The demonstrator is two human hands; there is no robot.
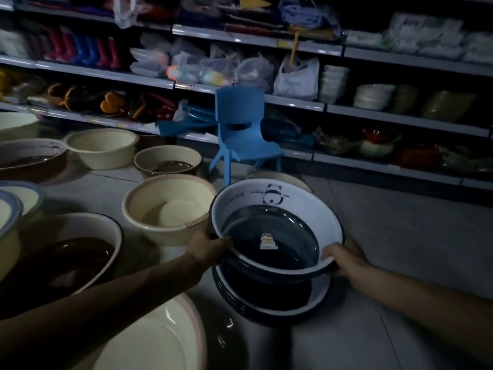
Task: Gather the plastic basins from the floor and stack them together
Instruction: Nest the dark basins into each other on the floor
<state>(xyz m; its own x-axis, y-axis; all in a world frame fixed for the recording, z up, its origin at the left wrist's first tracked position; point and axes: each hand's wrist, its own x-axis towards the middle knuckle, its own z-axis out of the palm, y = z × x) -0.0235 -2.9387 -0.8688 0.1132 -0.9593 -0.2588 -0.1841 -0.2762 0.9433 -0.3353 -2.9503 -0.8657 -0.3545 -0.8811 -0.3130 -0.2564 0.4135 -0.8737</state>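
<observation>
Hands: the person's left hand [206,248] and right hand [344,259], fingers curled over opposite rims of the panda basin [240,206].
Held basin: tilted, just above the stack [266,303] on the floor [373,236].
Done: one stack started.
Left: the cream basin [165,209] and several beyond stand loose, so most likely remains.

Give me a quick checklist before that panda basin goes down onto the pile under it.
1. Grip: left hand and right hand hold opposite sides of the panda basin by its rim: ok.
2. Panda basin empty, only a sticker on its bottom: ok.
3. Positioned over the stack of matching basins: ok.
4. Level: tilted, near rim lower: not ok.
5. Top basin of the stack empty: mostly hidden, cannot tell.
</observation>
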